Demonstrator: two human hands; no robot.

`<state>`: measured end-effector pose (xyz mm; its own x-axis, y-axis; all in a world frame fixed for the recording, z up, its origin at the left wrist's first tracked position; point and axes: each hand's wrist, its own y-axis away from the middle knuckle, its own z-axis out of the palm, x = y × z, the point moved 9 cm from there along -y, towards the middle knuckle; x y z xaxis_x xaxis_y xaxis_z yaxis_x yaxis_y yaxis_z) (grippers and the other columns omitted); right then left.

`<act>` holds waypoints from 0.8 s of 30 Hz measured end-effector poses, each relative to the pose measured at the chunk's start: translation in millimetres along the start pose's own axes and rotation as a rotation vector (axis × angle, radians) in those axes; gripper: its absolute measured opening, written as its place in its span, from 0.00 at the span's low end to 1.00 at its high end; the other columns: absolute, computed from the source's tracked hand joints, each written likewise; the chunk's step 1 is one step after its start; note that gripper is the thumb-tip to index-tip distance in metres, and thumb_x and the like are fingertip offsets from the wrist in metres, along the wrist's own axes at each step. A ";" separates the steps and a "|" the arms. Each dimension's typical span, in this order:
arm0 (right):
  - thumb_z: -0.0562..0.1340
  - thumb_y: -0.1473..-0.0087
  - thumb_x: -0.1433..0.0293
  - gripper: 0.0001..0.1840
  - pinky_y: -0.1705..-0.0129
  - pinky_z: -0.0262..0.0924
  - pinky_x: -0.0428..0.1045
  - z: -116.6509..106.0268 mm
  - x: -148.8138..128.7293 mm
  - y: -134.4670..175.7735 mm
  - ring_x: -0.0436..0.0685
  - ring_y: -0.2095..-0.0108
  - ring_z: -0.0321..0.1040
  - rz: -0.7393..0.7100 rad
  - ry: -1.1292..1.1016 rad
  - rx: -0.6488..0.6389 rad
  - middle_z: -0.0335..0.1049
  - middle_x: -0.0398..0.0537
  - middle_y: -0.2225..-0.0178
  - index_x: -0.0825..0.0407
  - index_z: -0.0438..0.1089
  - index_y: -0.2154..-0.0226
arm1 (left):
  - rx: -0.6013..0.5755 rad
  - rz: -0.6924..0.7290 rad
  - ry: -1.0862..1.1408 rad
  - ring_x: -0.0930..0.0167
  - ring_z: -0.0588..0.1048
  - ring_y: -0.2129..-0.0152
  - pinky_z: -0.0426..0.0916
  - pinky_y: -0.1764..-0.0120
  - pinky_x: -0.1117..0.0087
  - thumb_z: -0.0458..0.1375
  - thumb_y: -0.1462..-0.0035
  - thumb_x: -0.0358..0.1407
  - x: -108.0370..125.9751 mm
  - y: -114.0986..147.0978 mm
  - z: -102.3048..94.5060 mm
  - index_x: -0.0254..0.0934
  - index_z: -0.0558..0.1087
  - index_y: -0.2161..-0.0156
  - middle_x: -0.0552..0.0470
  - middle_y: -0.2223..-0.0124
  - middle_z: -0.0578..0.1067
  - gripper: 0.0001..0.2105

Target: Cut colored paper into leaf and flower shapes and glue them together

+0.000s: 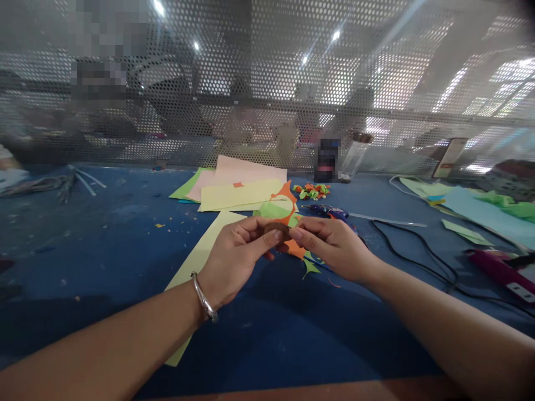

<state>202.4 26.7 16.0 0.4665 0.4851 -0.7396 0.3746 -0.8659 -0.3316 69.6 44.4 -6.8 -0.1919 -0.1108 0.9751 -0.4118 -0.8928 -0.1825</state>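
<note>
Between the thumb and fingers of my left hand (240,250) is a small dark brown, rounded piece (276,228), partly covered by the fingers; its exact kind cannot be made out. The fingertips of my right hand (334,245) pinch together at the right edge of this piece. Just behind and below the hands lie cut orange paper scraps (288,200) and green paper scraps (310,268). A long pale yellow paper strip (196,262) runs under my left hand. Past my right hand lies a blue-handled tool (330,210), its kind unclear.
Coloured sheets (242,195) and a pile of small orange and green curls (311,191) lie farther back on the blue table (117,239). A glass bottle (355,159) stands by the perforated metal screen (259,72). At right are a black cable (422,267) and a magenta tool (501,270).
</note>
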 end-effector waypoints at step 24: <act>0.56 0.33 0.56 0.23 0.71 0.49 0.47 -3.9 -5.2 0.2 0.49 0.73 0.54 -0.021 0.022 -0.012 0.57 0.41 0.74 0.53 0.65 0.75 | 0.014 0.027 -0.039 0.77 0.75 0.71 0.66 0.69 0.77 0.67 0.42 0.34 3.4 -0.3 0.3 0.39 0.81 0.62 0.54 0.68 0.80 0.04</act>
<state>203.1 24.5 22.1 0.4761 0.5061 -0.7192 0.3941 -0.8539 -0.3400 69.3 44.1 -3.4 -0.1682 -0.1519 0.9740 -0.3942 -0.8952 -0.2077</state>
